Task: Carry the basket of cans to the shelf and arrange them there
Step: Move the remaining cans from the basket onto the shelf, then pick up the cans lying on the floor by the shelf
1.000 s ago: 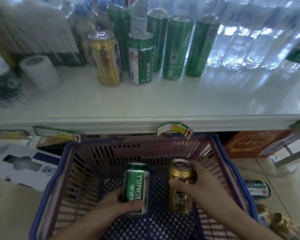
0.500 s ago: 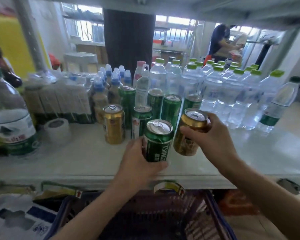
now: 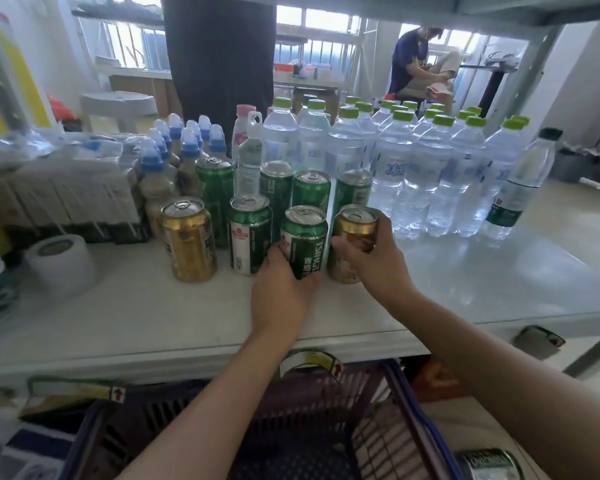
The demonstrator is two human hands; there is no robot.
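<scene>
My left hand grips a green can standing upright on the white shelf. Beside it on the right, my right hand wraps a gold can, also resting on the shelf. The two cans stand in the front row with another green can and a gold can to their left. Several more green cans stand behind. The purple basket with a blue rim sits below the shelf edge, under my forearms.
Many water bottles with green caps fill the shelf's back right. Blue-capped bottles and wrapped packs stand at left, with a white tape roll. A green can lies on the floor at right. A person sits far behind.
Both hands lifted a green can and a gold can out of the basket, carried them up over the shelf edge and set them down in the front row.
</scene>
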